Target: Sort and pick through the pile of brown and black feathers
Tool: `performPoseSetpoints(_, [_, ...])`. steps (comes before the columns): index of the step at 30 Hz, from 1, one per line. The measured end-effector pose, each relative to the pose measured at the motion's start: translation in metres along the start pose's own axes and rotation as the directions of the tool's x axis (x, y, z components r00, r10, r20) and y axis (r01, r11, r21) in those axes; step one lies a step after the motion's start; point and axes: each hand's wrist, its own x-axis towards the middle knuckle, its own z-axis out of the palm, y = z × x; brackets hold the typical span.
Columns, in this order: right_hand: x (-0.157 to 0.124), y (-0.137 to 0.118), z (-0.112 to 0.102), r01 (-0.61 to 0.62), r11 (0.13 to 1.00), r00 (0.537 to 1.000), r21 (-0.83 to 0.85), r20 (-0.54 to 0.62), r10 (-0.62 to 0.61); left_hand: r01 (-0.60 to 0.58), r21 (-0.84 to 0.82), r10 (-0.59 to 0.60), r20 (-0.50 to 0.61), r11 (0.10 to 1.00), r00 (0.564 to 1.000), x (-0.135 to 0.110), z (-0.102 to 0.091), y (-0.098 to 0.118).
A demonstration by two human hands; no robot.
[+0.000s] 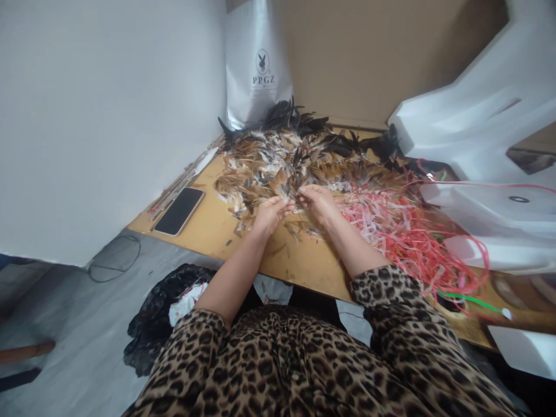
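Both my hands are closed in a pinch at the front edge of a wide heap of brown, white and black feathers. My left hand holds a small brownish feather that sticks up past its fingertips. Just to the right, my right hand pinches a thin feather tip at the same spot, its fingertips close to the left ones but apart. Exactly where each feather ends is hard to make out among the heap. A tangle of red and pink strands lies beside my right forearm.
A phone lies on the yellow table at the left. Behind the feathers stands a white printed bag. White sewing-machine-like equipment fills the right side. A black plastic bag sits on the floor below.
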Motion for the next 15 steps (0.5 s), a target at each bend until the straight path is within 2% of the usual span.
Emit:
performPoseSetpoints(7, [-0.0022,0.0052,0.0004,0.075,0.983,0.996,-0.167,0.060,-0.066,0.023,0.038,-0.025,0.039,0.999,0.999,-0.0053,0.0050,0.0032])
performPoseSetpoints(15, [-0.0034,0.0092,0.0025,0.119,0.963,0.992,-0.241,0.079,-0.102,0.040,0.061,-0.043,0.045,0.997,0.998,-0.0068,0.0076,0.0041])
